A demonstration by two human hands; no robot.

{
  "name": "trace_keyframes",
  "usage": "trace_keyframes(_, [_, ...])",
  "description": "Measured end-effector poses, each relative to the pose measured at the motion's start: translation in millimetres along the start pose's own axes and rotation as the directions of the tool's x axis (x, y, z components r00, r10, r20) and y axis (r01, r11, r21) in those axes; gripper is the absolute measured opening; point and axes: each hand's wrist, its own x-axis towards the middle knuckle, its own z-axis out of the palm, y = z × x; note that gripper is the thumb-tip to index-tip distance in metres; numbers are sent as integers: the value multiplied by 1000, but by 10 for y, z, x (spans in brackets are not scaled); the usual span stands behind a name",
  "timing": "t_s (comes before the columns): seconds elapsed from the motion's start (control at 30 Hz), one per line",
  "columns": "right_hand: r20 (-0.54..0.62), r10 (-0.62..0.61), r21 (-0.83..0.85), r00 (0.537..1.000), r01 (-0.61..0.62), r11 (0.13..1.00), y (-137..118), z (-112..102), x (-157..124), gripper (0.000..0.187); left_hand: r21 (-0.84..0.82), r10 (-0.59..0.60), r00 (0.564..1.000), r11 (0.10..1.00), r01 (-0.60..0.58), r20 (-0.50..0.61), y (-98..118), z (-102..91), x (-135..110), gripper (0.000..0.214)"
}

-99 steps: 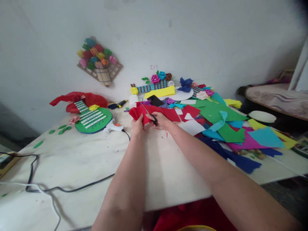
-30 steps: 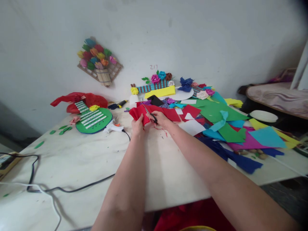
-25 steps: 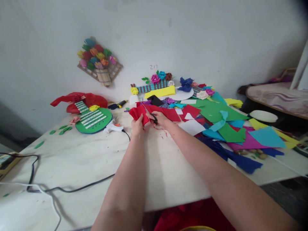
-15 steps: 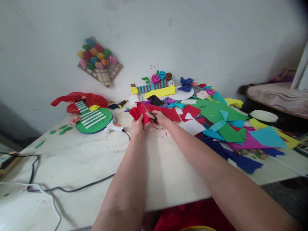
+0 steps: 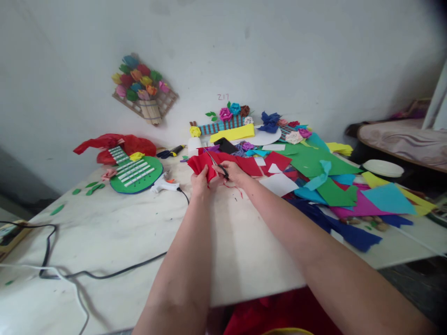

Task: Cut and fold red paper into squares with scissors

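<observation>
My left hand (image 5: 200,182) is closed on a folded piece of red paper (image 5: 200,165), held up over the pale table (image 5: 139,232). My right hand (image 5: 233,173) grips small black-handled scissors (image 5: 217,165), with the blades reaching up and left into the red paper. Thin red paper trimmings (image 5: 234,188) lie on the table just below my hands. More red sheets (image 5: 248,165) lie flat right behind my right hand.
A glue gun (image 5: 163,185) with a black cord (image 5: 104,272) lies left of my hands, beside a green round craft (image 5: 137,173) and a red bag (image 5: 108,142). Several coloured paper sheets (image 5: 335,186) cover the right side. Paper flower crafts (image 5: 230,122) stand by the wall.
Red trimmings have appeared on the table under my hands since the earliest frame. The scissors shifted slightly along the red paper; my hands stay in place.
</observation>
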Motion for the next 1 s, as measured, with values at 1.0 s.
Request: trace_keyframes(1.0, [15, -4, 42, 1000, 3, 999, -86, 35, 38, 35, -31, 5, 1000, 1000, -4, 25, -10, 0, 0, 11])
